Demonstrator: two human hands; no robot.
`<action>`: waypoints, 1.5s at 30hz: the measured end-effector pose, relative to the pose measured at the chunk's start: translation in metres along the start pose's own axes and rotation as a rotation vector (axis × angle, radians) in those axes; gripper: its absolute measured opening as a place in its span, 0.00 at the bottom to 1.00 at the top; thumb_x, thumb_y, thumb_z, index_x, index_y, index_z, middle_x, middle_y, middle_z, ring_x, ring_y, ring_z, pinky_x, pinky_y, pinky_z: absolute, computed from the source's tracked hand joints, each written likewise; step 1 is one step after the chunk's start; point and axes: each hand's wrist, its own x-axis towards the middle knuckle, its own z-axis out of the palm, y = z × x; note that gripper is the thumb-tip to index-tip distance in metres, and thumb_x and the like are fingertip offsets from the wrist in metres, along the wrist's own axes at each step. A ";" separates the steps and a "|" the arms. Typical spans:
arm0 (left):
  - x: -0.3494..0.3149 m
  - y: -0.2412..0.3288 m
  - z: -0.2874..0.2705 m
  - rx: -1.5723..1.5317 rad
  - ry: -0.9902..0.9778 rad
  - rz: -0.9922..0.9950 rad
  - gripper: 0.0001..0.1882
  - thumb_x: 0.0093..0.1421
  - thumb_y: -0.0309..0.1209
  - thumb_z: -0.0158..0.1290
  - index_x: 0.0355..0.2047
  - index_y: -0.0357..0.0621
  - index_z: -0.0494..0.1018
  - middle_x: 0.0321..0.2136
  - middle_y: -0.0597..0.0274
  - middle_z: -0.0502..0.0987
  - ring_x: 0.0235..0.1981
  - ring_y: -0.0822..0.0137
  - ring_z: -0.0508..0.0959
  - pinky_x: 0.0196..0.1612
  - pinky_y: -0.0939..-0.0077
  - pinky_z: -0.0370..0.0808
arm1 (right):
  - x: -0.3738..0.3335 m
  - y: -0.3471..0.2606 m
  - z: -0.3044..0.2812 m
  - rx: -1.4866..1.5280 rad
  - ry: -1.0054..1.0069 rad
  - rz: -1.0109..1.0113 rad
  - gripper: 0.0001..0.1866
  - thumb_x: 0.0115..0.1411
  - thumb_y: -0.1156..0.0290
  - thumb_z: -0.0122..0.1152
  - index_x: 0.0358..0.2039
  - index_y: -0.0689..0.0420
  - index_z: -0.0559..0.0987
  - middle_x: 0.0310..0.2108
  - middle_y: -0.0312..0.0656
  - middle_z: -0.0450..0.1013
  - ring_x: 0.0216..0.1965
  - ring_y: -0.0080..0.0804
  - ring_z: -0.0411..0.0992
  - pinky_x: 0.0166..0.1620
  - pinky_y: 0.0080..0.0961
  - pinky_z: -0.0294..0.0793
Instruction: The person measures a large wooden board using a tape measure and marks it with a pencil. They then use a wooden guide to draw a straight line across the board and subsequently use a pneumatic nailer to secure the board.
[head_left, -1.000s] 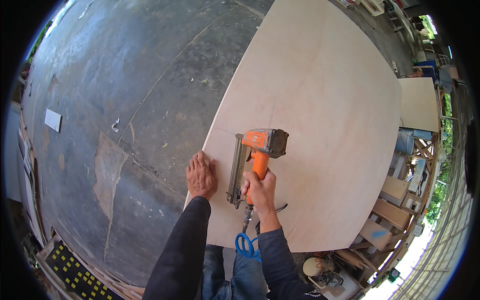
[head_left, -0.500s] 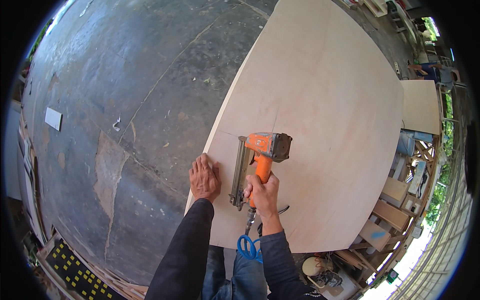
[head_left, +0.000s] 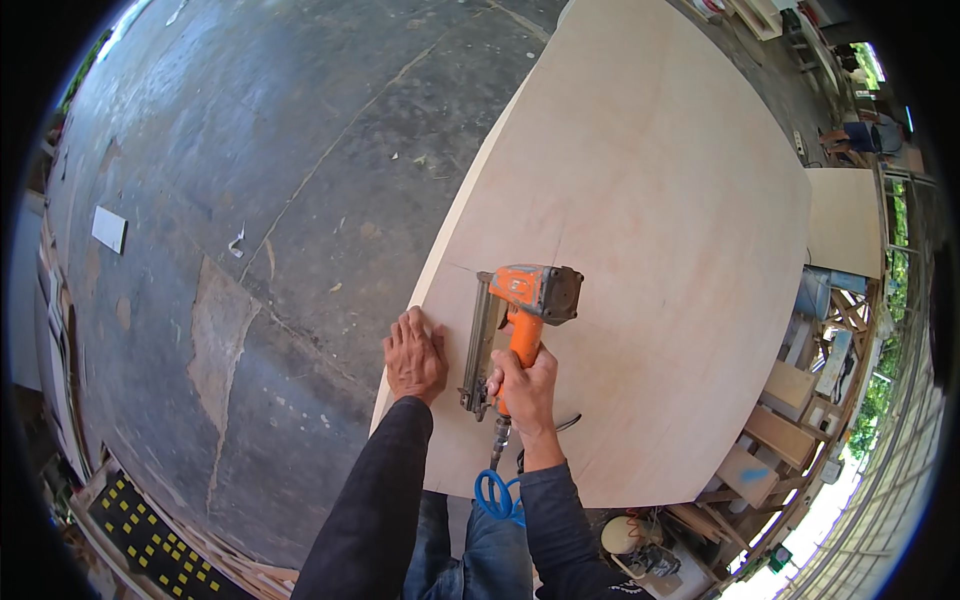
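Observation:
A large pale plywood sheet (head_left: 660, 230) lies flat in front of me, with a thin pencil line running across it. My right hand (head_left: 523, 385) grips the orange handle of a nail gun (head_left: 520, 320) whose nose rests on the sheet near its left edge. A blue coiled air hose (head_left: 497, 495) hangs from the handle's end. My left hand (head_left: 414, 355) lies flat, fingers spread, on the sheet's left edge, just left of the nail gun.
Grey stained concrete floor (head_left: 260, 180) spreads to the left, with a white scrap (head_left: 109, 229) on it. Stacked wood offcuts and boxes (head_left: 790, 400) crowd the right side. A smaller board (head_left: 845, 220) lies beyond the sheet's right edge. A black-and-yellow panel (head_left: 150, 540) sits at lower left.
The nail gun and my right hand have shifted slightly farther along the sheet's left edge. My left hand has stayed flat on the edge beside it.

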 end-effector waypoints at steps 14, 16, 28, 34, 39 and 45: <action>-0.004 0.003 0.010 0.004 0.035 0.012 0.23 0.71 0.41 0.44 0.58 0.38 0.61 0.47 0.48 0.71 0.49 0.47 0.71 0.49 0.54 0.66 | 0.000 -0.003 -0.001 -0.061 0.004 0.005 0.16 0.60 0.78 0.58 0.49 0.67 0.72 0.18 0.33 0.67 0.14 0.19 0.67 0.19 0.20 0.69; -0.005 0.006 0.010 0.006 0.033 0.006 0.23 0.70 0.41 0.44 0.57 0.38 0.61 0.47 0.48 0.71 0.49 0.48 0.71 0.50 0.54 0.66 | -0.001 -0.006 0.001 -0.057 -0.020 0.011 0.18 0.60 0.78 0.58 0.51 0.67 0.72 0.19 0.33 0.67 0.15 0.19 0.67 0.19 0.19 0.69; -0.016 0.028 0.000 0.013 0.033 -0.002 0.23 0.70 0.42 0.45 0.57 0.38 0.61 0.46 0.49 0.71 0.47 0.49 0.72 0.49 0.56 0.67 | -0.006 -0.023 0.000 -0.130 -0.112 -0.027 0.20 0.60 0.77 0.58 0.53 0.69 0.72 0.19 0.33 0.67 0.14 0.20 0.66 0.18 0.20 0.67; -0.021 0.034 0.000 0.017 0.044 -0.001 0.24 0.70 0.42 0.45 0.57 0.38 0.62 0.46 0.49 0.71 0.47 0.50 0.72 0.49 0.56 0.67 | -0.009 -0.023 -0.005 -0.116 -0.098 -0.045 0.18 0.59 0.77 0.58 0.50 0.68 0.73 0.19 0.33 0.68 0.14 0.19 0.67 0.18 0.20 0.68; -0.020 0.034 0.000 0.020 0.049 -0.005 0.24 0.69 0.42 0.46 0.57 0.38 0.62 0.46 0.49 0.71 0.47 0.49 0.72 0.49 0.56 0.67 | -0.009 -0.022 -0.004 -0.093 -0.099 -0.046 0.16 0.59 0.77 0.58 0.48 0.67 0.74 0.18 0.33 0.68 0.14 0.19 0.67 0.18 0.20 0.69; -0.018 0.033 -0.004 0.013 0.026 -0.010 0.24 0.70 0.41 0.46 0.58 0.38 0.61 0.46 0.49 0.71 0.48 0.49 0.72 0.48 0.56 0.67 | -0.009 -0.020 -0.006 -0.098 -0.073 -0.029 0.17 0.59 0.77 0.58 0.49 0.66 0.74 0.19 0.33 0.67 0.14 0.19 0.67 0.17 0.19 0.68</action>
